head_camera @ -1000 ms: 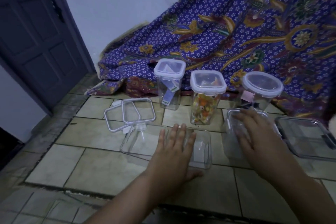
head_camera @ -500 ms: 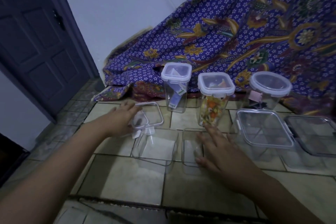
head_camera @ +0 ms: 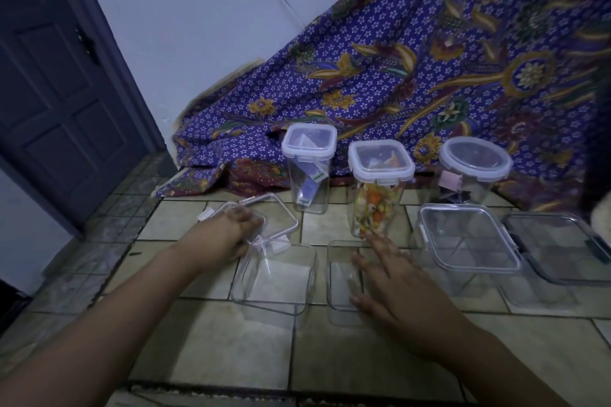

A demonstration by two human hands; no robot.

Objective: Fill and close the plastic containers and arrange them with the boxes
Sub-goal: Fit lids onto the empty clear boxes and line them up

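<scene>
My left hand point(head_camera: 228, 235) grips a clear square lid point(head_camera: 281, 225) and holds it tilted just above the floor. Below it stands an empty open container point(head_camera: 274, 281). My right hand point(head_camera: 393, 277) lies flat, fingers spread, over a second empty clear container point(head_camera: 340, 284). Behind them stand three closed containers: one with paper packets point(head_camera: 309, 172), one with colourful contents point(head_camera: 378, 188), and a round-lidded one point(head_camera: 469, 172). Right of my right hand is a closed square box point(head_camera: 469, 241), and beside it another lidded box point(head_camera: 562, 248).
A purple patterned cloth point(head_camera: 429, 59) drapes down behind the containers. A dark door point(head_camera: 49, 92) is at the left. The floor is beige tile point(head_camera: 215, 347) with a step edge near me.
My left hand reached left to the lids and lifted one toward the open container. My right hand left the square box and settled over the smaller empty container.
</scene>
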